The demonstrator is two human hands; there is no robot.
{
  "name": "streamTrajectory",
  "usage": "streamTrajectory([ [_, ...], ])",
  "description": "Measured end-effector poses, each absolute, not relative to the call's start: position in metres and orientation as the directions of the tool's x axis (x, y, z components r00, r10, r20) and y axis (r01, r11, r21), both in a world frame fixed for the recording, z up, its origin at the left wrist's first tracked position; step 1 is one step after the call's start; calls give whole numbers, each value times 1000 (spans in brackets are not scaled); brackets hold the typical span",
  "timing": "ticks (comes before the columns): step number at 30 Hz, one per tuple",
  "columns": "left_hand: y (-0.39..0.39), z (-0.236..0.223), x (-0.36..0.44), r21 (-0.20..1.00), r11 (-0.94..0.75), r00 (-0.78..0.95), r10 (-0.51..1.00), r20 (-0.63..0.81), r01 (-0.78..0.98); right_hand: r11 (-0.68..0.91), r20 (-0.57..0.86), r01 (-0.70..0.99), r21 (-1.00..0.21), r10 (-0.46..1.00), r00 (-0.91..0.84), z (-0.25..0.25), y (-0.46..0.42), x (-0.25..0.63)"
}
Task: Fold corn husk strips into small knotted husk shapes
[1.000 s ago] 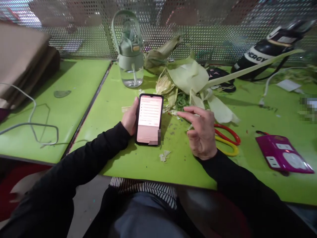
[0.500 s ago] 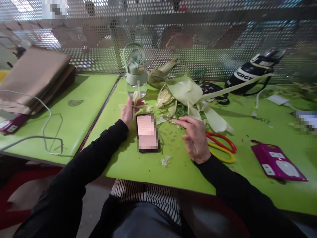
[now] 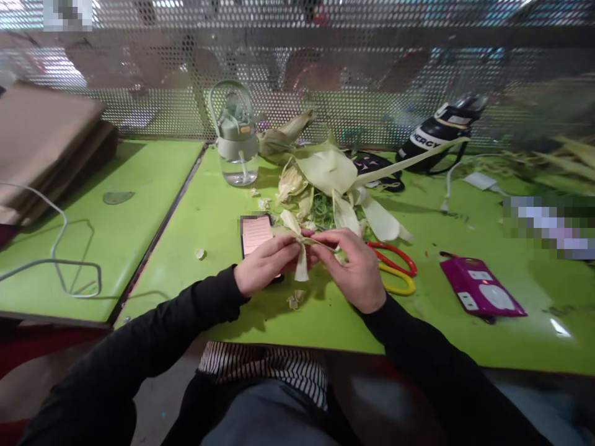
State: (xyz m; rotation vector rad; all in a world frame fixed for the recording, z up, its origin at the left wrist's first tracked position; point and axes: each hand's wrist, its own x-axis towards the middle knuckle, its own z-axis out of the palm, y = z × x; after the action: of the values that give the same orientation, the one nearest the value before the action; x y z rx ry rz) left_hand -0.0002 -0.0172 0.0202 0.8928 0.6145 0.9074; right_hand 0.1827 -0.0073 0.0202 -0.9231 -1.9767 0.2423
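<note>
A small tied piece of pale corn husk [image 3: 301,265] hangs between my two hands, its strips spreading out from the middle. My left hand [image 3: 267,263] pinches it from the left. From the right, my right hand [image 3: 353,266] grips one of its strips with thumb and fingers. Beneath the left hand lies a phone [image 3: 255,234] with a lit screen, partly covered. Just beyond the hands is a pile of wide corn husks [image 3: 328,168] with green shreds [image 3: 323,209]. The scissors [image 3: 397,286], with red and yellow handles, lie beside my right wrist, their blades hidden.
A clear water bottle [image 3: 239,167] and a tilted black bottle [image 3: 434,136] stand before the perforated metal screen [image 3: 279,68]. At right are a purple power strip [image 3: 483,288] and a white cable plug [image 3: 481,181]. Brown paper bags [image 3: 46,148] and a cable [image 3: 58,229] occupy the left.
My left hand has brought the tied husk rightward and nearer to me, over the phone. My right hand has moved left and closed on a strip of it. The view has turned slightly right.
</note>
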Motion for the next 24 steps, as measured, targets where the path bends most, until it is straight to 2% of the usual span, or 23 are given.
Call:
streamTrajectory([
  [3, -11, 13, -3, 908, 283, 478, 871, -109, -309, 692, 670, 534, -486, 687, -281, 21, -8, 184],
  [11, -16, 6, -3, 972, 181, 442, 892, -98, -150, 662, 544, 529, -531, 745, -386, 25, -19, 182],
  [14, -23, 11, -4, 991, 95, 410, 911, -47, -97, 668, 520, 534, -518, 742, -423, 29, -23, 184],
  [17, -28, 14, -4, 992, 31, 375, 927, 17, -120, 677, 494, 527, -514, 736, -463, 32, -24, 187],
  [21, -28, 10, -3, 978, 95, 401, 916, -13, -184, 672, 482, 516, -531, 740, -469, 34, -22, 191],
  [24, -27, 8, -3, 959, 198, 532, 845, -62, -202, 620, 420, 433, -655, 774, -473, 36, -18, 194],
])
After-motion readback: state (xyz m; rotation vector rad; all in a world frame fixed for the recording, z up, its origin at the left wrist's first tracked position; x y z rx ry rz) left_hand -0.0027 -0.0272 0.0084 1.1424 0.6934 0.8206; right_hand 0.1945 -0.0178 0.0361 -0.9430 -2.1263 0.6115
